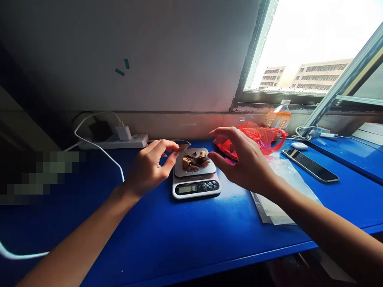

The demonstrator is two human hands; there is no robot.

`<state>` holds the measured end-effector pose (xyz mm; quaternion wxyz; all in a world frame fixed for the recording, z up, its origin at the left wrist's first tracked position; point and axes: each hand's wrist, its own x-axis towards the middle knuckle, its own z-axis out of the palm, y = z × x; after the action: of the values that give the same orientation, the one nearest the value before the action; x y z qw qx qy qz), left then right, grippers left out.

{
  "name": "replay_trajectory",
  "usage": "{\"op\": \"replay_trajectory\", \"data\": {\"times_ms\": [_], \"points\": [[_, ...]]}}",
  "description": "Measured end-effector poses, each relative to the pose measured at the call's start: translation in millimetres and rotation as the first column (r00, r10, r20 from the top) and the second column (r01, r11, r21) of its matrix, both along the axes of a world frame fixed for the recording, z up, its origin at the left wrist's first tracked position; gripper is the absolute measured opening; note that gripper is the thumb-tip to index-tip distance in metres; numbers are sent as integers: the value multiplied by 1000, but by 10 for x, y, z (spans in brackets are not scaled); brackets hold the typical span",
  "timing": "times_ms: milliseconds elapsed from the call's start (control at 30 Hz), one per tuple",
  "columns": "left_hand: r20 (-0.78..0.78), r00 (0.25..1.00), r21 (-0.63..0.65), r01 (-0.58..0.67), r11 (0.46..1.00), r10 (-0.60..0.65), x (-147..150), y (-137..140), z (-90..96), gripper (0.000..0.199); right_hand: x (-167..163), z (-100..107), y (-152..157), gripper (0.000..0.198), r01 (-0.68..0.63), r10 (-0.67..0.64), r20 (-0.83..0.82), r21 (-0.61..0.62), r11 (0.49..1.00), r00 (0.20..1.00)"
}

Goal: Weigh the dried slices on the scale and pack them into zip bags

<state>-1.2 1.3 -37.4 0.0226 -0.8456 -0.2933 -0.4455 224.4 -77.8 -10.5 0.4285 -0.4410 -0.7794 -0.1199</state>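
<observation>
A small digital scale (196, 189) stands on the blue table with several curled, dark brown dried pieces (196, 161) on its metal plate. They look like dried peel, tan on some faces. Its display (188, 188) seems to read 16.1 or 16.7. My left hand (155, 161), at the plate's left edge, pinches one dried brown piece (183, 147) between thumb and fingertips. On the plate's other side, my right hand (242, 159) hovers with thumb and fingers spread, the thumb tip close to the pile and nothing seen in the grasp.
Behind my right hand lies a red plastic bag (251, 135), with an orange drink bottle (278, 115) beyond it. Clear plastic bags (284, 191) lie under my right forearm, near a phone (310, 165) and white earphone case (299, 146). A power strip (131, 141) and white cable (101, 146) are at left.
</observation>
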Motion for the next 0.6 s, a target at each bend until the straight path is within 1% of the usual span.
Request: {"op": "replay_trajectory", "data": {"times_ms": [67, 133, 167, 233, 300, 400, 500, 533, 600], "points": [[-70, 993, 27, 100, 995, -98, 47, -85, 25, 12, 6, -1, -24, 31, -35, 35, 23, -4, 999, 999], [-123, 974, 68, 198, 978, -189, 82, -137, 31, 13, -21, -11, 26, 20, -90, 96, 112, -56, 994, 989], [-136, 966, 85, 233, 969, -220, 90, -150, 29, 13, -41, -7, 63, 15, -115, 128, 162, -86, 990, 978], [-127, 963, 96, 250, 963, -237, 83, -158, 24, 12, -74, 24, 128, 15, -144, 170, 239, -125, 982, 956], [-76, 978, 70, 198, 978, -193, 54, -155, 22, 12, -71, 76, 156, 15, -143, 169, 265, -113, 983, 949], [7, 995, -18, 96, 995, -96, -1, -145, 18, 19, 70, 138, 112, 13, -82, 92, 223, -56, 995, 970], [-14, 1000, -82, 10, 997, -12, -41, -88, 8, 22, 433, 143, 0, 8, 45, -50, 186, 33, 998, 981], [-41, 999, -98, -25, 995, 21, -46, -47, 5, 21, 599, 133, -40, 6, 97, -108, 179, 71, 993, 978], [-118, 988, -156, -115, 981, 97, -34, 72, 11, 22, 958, 98, -107, 6, 233, -248, 183, 99, 967, 951]]}}
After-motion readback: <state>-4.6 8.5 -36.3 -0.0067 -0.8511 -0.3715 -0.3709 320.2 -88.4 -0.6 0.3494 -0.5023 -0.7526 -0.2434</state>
